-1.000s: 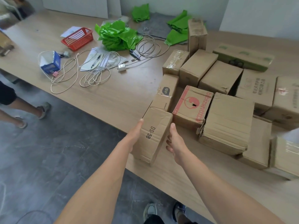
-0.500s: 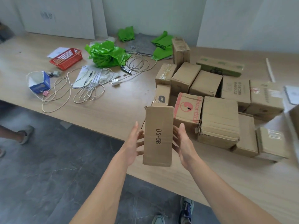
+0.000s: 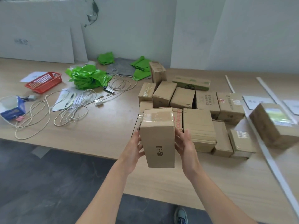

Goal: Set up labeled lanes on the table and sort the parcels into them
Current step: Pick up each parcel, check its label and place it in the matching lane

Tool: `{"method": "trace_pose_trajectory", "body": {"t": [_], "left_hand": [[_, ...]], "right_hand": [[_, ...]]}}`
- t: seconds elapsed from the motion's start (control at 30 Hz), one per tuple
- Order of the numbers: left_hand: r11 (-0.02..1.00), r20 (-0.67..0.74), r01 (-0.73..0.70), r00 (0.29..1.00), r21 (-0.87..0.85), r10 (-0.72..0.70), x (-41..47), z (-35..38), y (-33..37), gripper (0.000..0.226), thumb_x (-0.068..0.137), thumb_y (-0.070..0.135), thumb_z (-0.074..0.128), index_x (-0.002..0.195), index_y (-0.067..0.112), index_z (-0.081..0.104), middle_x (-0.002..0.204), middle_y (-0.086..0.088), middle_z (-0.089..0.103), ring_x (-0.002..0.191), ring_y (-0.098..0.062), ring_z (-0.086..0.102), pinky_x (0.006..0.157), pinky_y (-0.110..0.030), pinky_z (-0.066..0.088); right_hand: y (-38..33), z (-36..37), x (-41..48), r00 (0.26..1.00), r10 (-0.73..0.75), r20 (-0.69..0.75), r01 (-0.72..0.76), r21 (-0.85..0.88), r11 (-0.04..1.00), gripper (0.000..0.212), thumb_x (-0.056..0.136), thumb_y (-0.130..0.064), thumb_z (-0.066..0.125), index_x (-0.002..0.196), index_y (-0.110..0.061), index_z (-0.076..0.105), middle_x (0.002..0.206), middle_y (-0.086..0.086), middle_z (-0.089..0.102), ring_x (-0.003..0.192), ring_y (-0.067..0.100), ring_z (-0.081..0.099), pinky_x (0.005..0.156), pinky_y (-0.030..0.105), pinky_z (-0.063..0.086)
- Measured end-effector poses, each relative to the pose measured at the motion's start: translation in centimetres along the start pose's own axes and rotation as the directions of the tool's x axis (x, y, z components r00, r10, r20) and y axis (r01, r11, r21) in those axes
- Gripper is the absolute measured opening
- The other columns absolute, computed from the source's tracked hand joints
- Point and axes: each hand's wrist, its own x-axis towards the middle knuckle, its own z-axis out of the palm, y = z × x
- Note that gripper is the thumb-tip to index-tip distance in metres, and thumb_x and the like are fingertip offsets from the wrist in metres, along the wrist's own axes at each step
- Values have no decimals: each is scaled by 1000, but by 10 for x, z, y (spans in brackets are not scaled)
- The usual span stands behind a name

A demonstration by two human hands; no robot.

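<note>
Over the table (image 3: 100,130), left hand (image 3: 131,151) and right hand (image 3: 186,147) grip the parcel (image 3: 157,139) between them.

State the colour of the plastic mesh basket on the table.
The plastic mesh basket is red; head view.

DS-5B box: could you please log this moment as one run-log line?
object: DS-5B box | left hand: holds left side | right hand: holds right side | state: held up over wooden table
</note>
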Motion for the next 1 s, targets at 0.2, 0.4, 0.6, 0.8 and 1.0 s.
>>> {"method": "trace_pose_trajectory", "body": {"t": [0.2, 0.4, 0.6, 0.8, 1.0], "left_hand": [[1000, 86, 9, 996, -12, -8, 6, 12, 3, 41, 113, 48, 35, 119, 37, 74, 105, 7, 78, 92, -8, 70, 102, -41, 51], [1000, 74, 6, 997, 3, -7, 11, 19, 6, 42, 113, 46, 33, 123, 39, 74, 122, 7, 77, 112, -14, 66, 114, -46, 44], [1000, 149, 18, 989, 4, -19, 18, 21, 2, 56, 103, 70, 40, 143, 39, 64, 145, 9, 67, 140, -18, 57, 126, -50, 33], [999, 125, 26, 992, -29, -22, 24, 23, 0, 55, 103, 68, 41, 139, 37, 69, 147, -4, 65, 139, -25, 57, 125, -52, 32], [994, 104, 42, 994, -103, -31, 27, 22, 0, 64, 100, 72, 45, 144, 29, 63, 152, -7, 60, 145, -29, 52, 126, -60, 30]], "right_hand": [[-4, -13, 1, 998, -31, -48, 33, 37, 999, 68, 105, -62, 19, 141, -27, 65, 137, -12, 72, 132, 5, 62, 114, 31, 42], [-1, -23, 8, 990, 5, -144, 2, 48, 999, 67, 107, -63, 21, 135, -26, 70, 133, -9, 74, 133, 13, 63, 119, 43, 43], [0, -32, 12, 982, 23, -188, -20, 13, 1000, 54, 112, -55, 21, 117, -36, 71, 110, -20, 80, 111, -2, 71, 85, 13, 51], [2, -35, 17, 972, 27, -232, -19, 37, 999, 55, 112, -54, 24, 119, -30, 74, 111, -10, 82, 105, 6, 76, 87, 25, 53], [5, -37, 19, 972, 62, -224, -42, 94, 995, 65, 110, -60, 26, 131, -21, 73, 116, -6, 81, 113, 11, 73, 100, 33, 54]]}}
